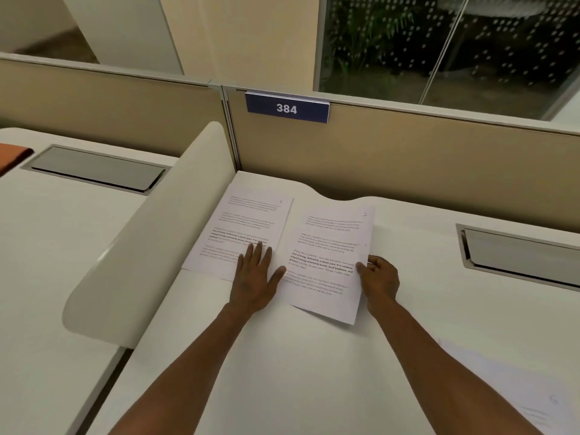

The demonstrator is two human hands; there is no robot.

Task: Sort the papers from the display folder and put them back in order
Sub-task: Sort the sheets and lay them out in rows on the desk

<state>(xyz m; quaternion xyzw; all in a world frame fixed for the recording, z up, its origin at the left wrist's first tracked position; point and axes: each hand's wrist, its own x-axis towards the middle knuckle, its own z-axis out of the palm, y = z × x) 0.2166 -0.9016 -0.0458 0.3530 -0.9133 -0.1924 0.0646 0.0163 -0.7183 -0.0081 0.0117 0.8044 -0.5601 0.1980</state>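
Two printed sheets lie side by side near the desk's [314, 372] back edge: page 1 [248, 224] flat under the straight, spread fingers of the left hand [255, 279]; page 2 [329, 262] pinched at its right edge by the right hand [378, 279], near corner lifted. Judged light, limp, slippery on the smooth top. Best pinched at an edge or slid flat, to avoid creasing.

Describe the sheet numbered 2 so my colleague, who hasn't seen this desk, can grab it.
Find the blue 384 sign on the beige partition; two printed sheets lie on the white desk below. The sheet numbered 2 is the right one, pinched by the right hand, tilted; sheet 1 lies under the left hand.
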